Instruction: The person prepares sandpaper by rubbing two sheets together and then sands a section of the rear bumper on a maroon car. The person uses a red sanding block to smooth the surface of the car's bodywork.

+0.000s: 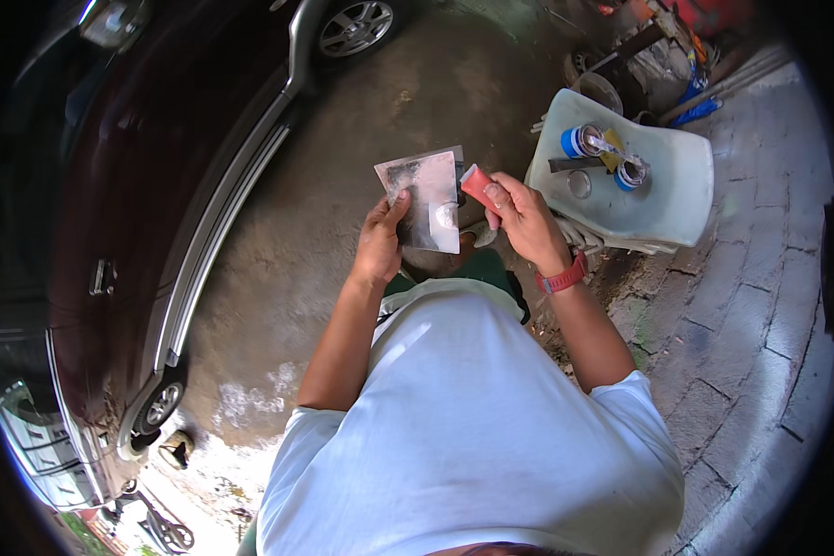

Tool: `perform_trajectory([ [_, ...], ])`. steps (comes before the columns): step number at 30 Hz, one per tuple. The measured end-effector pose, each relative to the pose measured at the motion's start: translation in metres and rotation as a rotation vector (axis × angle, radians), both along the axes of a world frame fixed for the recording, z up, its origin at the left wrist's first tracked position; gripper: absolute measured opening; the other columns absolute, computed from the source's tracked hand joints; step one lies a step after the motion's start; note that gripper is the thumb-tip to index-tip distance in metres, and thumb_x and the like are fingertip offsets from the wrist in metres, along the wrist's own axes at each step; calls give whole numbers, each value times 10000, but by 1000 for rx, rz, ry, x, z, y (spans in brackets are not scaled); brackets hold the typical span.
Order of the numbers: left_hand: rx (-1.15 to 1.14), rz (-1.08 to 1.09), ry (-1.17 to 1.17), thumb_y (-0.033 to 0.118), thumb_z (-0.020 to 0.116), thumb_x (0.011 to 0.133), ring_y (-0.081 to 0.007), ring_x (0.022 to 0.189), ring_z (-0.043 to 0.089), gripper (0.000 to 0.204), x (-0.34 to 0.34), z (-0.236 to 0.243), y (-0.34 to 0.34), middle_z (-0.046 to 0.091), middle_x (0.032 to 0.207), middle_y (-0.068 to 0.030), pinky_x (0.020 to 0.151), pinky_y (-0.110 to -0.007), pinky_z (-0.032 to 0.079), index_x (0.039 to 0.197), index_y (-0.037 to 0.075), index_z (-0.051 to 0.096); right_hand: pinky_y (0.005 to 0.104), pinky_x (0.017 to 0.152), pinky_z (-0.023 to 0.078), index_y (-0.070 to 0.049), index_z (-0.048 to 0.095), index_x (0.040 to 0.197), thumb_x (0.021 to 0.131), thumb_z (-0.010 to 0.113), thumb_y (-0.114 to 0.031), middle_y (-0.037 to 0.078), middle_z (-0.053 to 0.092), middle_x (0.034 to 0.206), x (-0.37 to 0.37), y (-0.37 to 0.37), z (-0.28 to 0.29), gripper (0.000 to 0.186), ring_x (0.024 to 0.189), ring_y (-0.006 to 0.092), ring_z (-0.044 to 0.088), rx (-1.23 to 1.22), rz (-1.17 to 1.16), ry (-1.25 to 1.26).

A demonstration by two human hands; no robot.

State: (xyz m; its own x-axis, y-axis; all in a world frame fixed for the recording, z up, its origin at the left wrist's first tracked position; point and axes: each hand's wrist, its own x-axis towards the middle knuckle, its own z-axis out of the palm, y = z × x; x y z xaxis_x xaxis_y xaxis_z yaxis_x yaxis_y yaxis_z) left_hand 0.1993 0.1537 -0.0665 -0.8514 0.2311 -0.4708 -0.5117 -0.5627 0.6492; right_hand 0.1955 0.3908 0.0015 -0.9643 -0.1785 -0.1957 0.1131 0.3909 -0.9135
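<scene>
My left hand grips the near left edge of a thin flat plate, with the thumb on top. Grey-pink smears cover much of the plate, and a dab of whitish paste lies near its right edge. My right hand, a red band around its wrist, is closed on a small red tube-like piece with a pale end pointing left toward the plate. Its exact kind is unclear. A small gap separates the red piece from the plate.
Right of my hands stands a pale plastic chair bearing two blue-and-white tins, a round lid, a dark strip and a yellow piece. A dark red car fills the left. A block wall runs along the right.
</scene>
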Motion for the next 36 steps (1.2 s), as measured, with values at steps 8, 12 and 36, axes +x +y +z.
perform_trajectory([
  [8, 44, 61, 60, 311, 590, 1067, -168, 1089, 640, 363, 45, 5, -56, 693, 1202, -90, 1010, -332, 484, 1262, 7, 622, 410, 613, 482, -6, 628, 987, 1081, 489, -315, 116, 636, 674, 15, -69, 18, 351, 615, 277, 634, 239, 145, 172],
  [12, 42, 113, 92, 306, 589, 1068, -152, 1070, 644, 349, 59, 2, -70, 700, 1182, -73, 999, -322, 486, 1254, 14, 632, 418, 614, 471, -4, 616, 952, 1071, 515, -333, 125, 607, 669, 24, -97, 34, 364, 618, 294, 613, 297, 127, 138],
  [36, 80, 60, 127, 299, 603, 1059, -134, 1027, 661, 335, 58, 3, -68, 714, 1145, -63, 956, -308, 506, 1247, 25, 646, 431, 600, 410, -7, 607, 900, 987, 657, -266, 191, 529, 688, 23, -92, 32, 278, 632, 375, 513, 544, 295, 284],
])
